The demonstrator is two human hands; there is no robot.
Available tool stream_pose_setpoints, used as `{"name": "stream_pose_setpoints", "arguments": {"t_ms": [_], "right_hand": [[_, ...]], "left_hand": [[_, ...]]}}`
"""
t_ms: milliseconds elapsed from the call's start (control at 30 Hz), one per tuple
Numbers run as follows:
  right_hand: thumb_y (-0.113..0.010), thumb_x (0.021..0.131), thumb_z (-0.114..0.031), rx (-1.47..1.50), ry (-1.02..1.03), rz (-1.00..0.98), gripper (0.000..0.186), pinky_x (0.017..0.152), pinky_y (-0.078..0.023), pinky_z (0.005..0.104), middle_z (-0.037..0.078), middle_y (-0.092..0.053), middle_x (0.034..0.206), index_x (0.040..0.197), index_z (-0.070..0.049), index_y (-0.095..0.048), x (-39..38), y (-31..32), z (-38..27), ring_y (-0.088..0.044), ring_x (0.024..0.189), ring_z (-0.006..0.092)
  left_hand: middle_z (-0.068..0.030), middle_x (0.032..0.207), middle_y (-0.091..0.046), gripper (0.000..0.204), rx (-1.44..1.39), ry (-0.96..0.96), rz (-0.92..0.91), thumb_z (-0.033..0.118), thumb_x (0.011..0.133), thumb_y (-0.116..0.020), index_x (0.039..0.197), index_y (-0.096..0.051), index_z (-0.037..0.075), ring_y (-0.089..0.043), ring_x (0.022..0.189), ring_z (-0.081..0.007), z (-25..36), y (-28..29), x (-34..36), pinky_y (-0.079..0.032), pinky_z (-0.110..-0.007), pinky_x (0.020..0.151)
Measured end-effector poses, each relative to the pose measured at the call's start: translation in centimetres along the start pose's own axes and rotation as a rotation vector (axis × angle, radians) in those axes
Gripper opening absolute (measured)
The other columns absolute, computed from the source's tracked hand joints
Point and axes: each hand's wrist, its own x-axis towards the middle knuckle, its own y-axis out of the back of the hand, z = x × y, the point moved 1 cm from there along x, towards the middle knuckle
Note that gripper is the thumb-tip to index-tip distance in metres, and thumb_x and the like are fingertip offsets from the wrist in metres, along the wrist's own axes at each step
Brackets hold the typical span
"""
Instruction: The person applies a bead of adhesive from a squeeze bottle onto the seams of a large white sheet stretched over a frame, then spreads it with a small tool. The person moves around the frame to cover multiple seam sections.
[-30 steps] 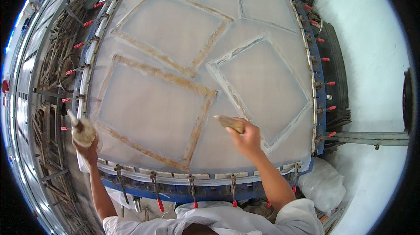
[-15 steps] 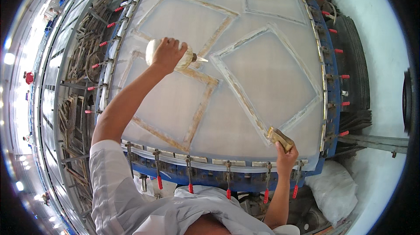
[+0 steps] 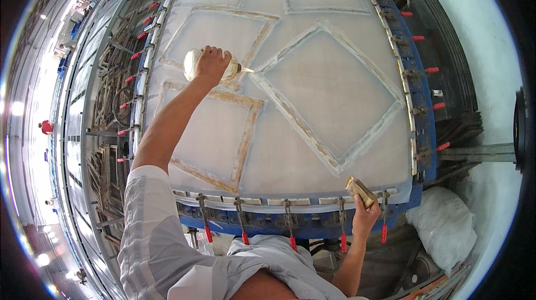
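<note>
My left hand point(image 3: 211, 66) is wrapped over a white squeeze bottle point(image 3: 192, 65), which lies on its side in the grip. The bottle's narrow nozzle points right, its tip at the left corner of a diamond-shaped outline point(image 3: 296, 111) on a pale stretched mesh sheet point(image 3: 335, 93). Whether the tip touches the mesh I cannot tell. Above the sheet's near right edge, my right hand point(image 3: 365, 214) holds a short, wide tan tool point(image 3: 360, 191), possibly a brush, its working end tilted up and left. Whitish and brown smeared bands form several square outlines on the mesh.
Clamps with red handles point(image 3: 292, 243) line the near edge and both sides of the blue frame point(image 3: 324, 223). A white plastic bag point(image 3: 444, 227) sits at the near right beside the wall. Metal racks point(image 3: 109, 132) stand left; dark stacked sheets point(image 3: 455, 71) lie right.
The view has shifted. The bottle's nozzle has come to the diamond's left corner. My right hand has drawn the tan tool back from the diamond's near corner toward the sheet's edge.
</note>
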Motion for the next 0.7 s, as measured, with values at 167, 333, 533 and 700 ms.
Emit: {"name": "stream_pose_setpoints", "arguments": {"t_ms": [167,333,533,700], "right_hand": [[-0.072,0.093,-0.013,-0.005,0.061,-0.002,0.025,0.085,-0.052,0.0333,0.008,-0.072,0.104,0.112,0.002,-0.069,0.9,-0.1,0.4,-0.066,0.093,0.0148],[-0.070,0.093,-0.012,0.066,0.098,-0.038,0.026,0.085,-0.052,0.0327,0.008,-0.072,0.105,0.115,0.002,-0.068,2.4,-1.7,-1.0,-0.066,0.094,0.0147],[-0.073,0.091,-0.015,0.014,0.118,-0.259,0.027,0.079,-0.049,0.0272,0.004,-0.070,0.098,0.111,0.002,-0.069,5.1,-5.8,-4.3,-0.062,0.087,0.0104],[-0.073,0.087,-0.025,-0.074,0.029,-0.393,0.031,0.072,-0.050,0.0322,0.009,-0.071,0.086,0.104,0.001,-0.070,9.2,-10.7,-7.1,-0.064,0.079,0.0156]], "left_hand": [[-0.0136,0.118,-0.062,0.067,-0.067,-0.035,0.030,0.013,0.077,-0.074,0.138,-0.048,0.009,-0.059,0.117,-0.0303,1.5,1.0,-2.3,-0.040,-0.046,0.105],[-0.0160,0.123,-0.060,0.069,-0.215,-0.068,0.036,0.014,0.078,-0.072,0.142,-0.045,0.010,-0.057,0.121,-0.0328,5.9,2.6,-6.3,-0.038,-0.050,0.108],[-0.0145,0.126,-0.061,0.079,-0.371,-0.007,-0.061,0.017,0.074,-0.075,0.146,-0.045,0.010,-0.055,0.125,-0.0321,10.0,5.2,-9.9,-0.037,-0.048,0.108],[-0.0143,0.131,-0.060,0.091,-0.549,0.145,-0.113,0.024,0.067,-0.081,0.148,-0.044,0.011,-0.055,0.125,-0.0312,9.2,5.3,-12.3,-0.039,-0.047,0.106]]}}
